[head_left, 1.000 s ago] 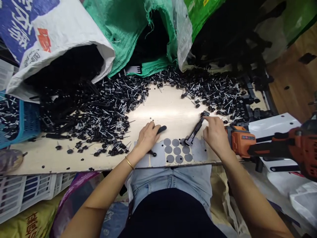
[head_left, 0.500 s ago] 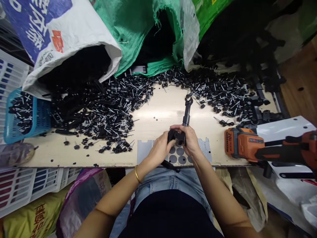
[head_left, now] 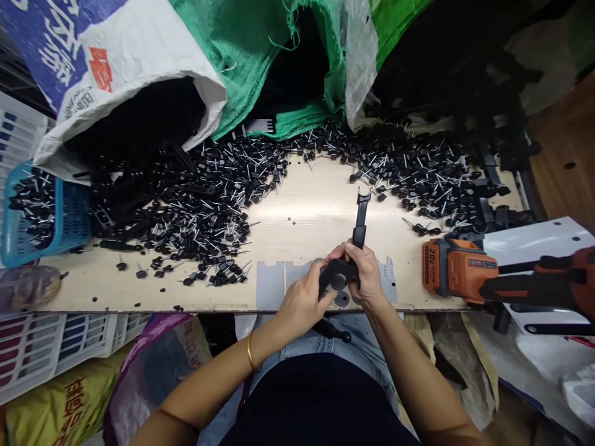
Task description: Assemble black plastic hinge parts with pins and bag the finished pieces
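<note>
Both of my hands are closed on a black plastic bracket point(head_left: 360, 224) above the front edge of the workbench. Its straight arm points away from me and ends in a small open fork. My left hand point(head_left: 302, 296) grips the wide, dark near end from the left, thumb and fingers around it. On the other side, my right hand point(head_left: 367, 271) wraps the part where the arm begins. My fingers hide much of the near end. Below them lies a grey sheet point(head_left: 271, 286) with round marks. Another black part point(head_left: 332, 331) shows over my lap.
Black-headed thumb screws point(head_left: 209, 217) are heaped at left, more point(head_left: 418, 173) at back right. A blue basket point(head_left: 72, 214) holds some. An orange cordless power tool point(head_left: 458, 269) lies at right. Open white point(head_left: 153, 43) and green sacks point(head_left: 232, 56) stand behind.
The bracket has turned in my hands, so its forked end now shows and leans slightly right. My left hand has shifted a little lower. My right hand has moved slightly right.
</note>
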The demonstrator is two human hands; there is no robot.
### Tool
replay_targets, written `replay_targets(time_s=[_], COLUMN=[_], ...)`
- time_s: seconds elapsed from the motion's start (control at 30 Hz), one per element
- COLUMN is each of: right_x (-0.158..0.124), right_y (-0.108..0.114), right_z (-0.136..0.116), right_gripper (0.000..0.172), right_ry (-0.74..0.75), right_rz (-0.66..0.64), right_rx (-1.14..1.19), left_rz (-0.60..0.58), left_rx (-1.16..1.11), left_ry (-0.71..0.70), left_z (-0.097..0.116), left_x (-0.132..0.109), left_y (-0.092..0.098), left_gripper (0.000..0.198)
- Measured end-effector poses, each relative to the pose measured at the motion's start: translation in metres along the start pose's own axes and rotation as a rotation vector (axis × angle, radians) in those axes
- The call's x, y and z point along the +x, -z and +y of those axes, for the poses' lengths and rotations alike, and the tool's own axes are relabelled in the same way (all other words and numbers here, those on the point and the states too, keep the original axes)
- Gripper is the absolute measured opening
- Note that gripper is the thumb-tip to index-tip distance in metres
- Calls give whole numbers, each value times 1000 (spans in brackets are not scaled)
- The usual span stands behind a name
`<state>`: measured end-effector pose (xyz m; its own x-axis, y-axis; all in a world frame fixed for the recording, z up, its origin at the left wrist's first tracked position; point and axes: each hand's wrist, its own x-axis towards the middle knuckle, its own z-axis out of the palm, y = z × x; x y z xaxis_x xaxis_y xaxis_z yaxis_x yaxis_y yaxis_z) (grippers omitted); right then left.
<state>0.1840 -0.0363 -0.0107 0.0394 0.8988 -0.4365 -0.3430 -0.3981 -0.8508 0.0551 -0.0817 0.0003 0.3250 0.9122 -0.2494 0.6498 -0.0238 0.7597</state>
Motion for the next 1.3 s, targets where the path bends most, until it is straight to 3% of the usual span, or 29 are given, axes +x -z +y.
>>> replay_targets(time_s=[0.17, 0.33, 0.5, 0.67, 0.8, 0.93, 0.97, 1.07, 1.1, 1.13, 1.17, 1.23, 1.3], right_x=[-9, -19, -29, -32, -28, -26, -26, -18, -10, 1, 17, 62, 115], right_y=[-3, -7, -15, -24, -25, -1, 10, 45, 53, 59, 61, 57, 43], right_z=[13, 23, 25, 21, 23, 17, 9, -28, -42, -55, -65, -77, -78], right_gripper=[29, 33, 31, 30, 29, 27, 28, 35, 35, 35, 32, 20, 20], right_ry=[-59, 8, 162, 167, 197, 112, 41, -238, -264, -218, -96, 278, 570], right_rz=[42, 59, 151, 173, 191, 234, 170, -239, -320, -323, -246, 23, 140], right_rx=[95, 224, 311, 379, 383, 69, -71, -513, -648, -786, -928, -1186, -1360], left_rz=[-103, -228, -348, -355, -374, -423, -422, -337, -295, -265, -253, -274, -328], left_rx=[246, 364, 469, 508, 495, 341, 336, 491, 567, 626, 663, 657, 542], left_ry=[232, 214, 305, 254, 158, -61, -111, -248, -293, -343, -392, -471, -522], left_z=[16, 32, 45, 47, 36, 6, -2, -19, -22, -23, -23, -22, -22], left_x=[-9, -12, -8, -6, -4, 20, 30, 66, 78, 87, 95, 106, 112], left_y=[-12, -5, 11, 14, 17, 32, 38, 51, 53, 53, 51, 48, 47], left_gripper=[35, 23, 24, 28, 27, 28, 29, 21, 19, 18, 16, 14, 33])
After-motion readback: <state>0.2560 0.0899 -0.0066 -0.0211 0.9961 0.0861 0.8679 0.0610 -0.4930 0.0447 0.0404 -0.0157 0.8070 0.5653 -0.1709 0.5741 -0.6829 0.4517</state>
